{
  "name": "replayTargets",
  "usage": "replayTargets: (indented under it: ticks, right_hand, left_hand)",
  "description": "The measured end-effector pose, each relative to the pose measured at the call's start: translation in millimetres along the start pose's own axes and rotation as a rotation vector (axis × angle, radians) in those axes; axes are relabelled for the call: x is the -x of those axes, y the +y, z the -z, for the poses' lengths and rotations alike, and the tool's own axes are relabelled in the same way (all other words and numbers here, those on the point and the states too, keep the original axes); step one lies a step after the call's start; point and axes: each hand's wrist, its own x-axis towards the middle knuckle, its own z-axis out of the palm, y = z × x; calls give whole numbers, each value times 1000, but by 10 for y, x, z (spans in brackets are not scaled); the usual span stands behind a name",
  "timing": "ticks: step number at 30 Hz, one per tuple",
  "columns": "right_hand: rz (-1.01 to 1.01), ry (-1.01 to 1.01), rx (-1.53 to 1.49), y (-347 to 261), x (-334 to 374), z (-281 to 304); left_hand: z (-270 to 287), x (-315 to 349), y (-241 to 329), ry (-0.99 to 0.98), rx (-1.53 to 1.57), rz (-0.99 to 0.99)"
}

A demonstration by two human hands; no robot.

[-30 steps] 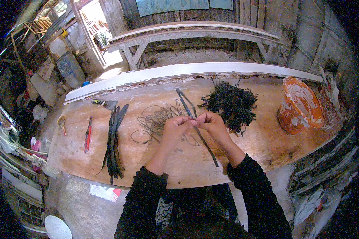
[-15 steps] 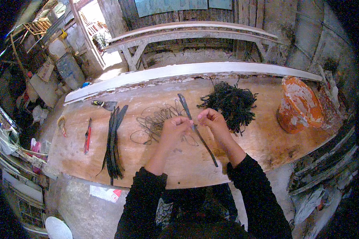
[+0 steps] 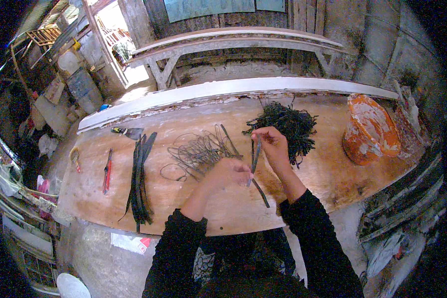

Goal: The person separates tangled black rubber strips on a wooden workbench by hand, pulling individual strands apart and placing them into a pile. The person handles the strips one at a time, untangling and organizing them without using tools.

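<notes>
My right hand (image 3: 274, 146) pinches the upper end of a short, thin dark strip (image 3: 256, 155) held upright above the table. My left hand (image 3: 231, 172) is closed at its lower end, fingertips pressed together. Beneath my left hand runs a longer black strip (image 3: 261, 192), slanting toward me, with its far end beyond the knuckles. Beside my left hand lies a loose tangle of thin looped cord or wire (image 3: 198, 151). Behind my right hand sits a heap of short black strips (image 3: 288, 126), some apparently knotted.
On the wooden tabletop (image 3: 184, 208), to the left, lie a bundle of long black strips (image 3: 141, 184), red-handled pliers or cutters (image 3: 107, 174), a scraper-like tool (image 3: 129, 132) and a brush (image 3: 76, 158). An orange plaster-smeared bucket (image 3: 365, 144) leans at right. A white board (image 3: 233, 87) edges the far side.
My right hand has risen and moved slightly right, drawing a thin strip upright. My left hand has moved down and right. The long strip's far end shows less width.
</notes>
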Motion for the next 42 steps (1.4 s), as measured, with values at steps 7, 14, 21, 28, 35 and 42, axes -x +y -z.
replayTargets:
  ticks: [7,14,21,28,35,42]
  right_hand:
    - [-79,66,29,-13,-82,162]
    - [-113,91,-42,-35,-86,161]
    - [18,-140,22,-51,46,-7]
    - [352,-433,271,-188,150,-117]
    - [398,-371,313,-223,182,-133]
    - [-88,-190,-133,-247,225,-200]
  left_hand:
    - [15,50,65,-132,-5,10]
    - [79,18,49,6,67,34]
    - [190,-57,-94,413,415,5]
    - [185,-20,-18,419,549,-6]
    - [200,-33,-72,401,538,-2]
    - [123,-50,-38,488,577,-72]
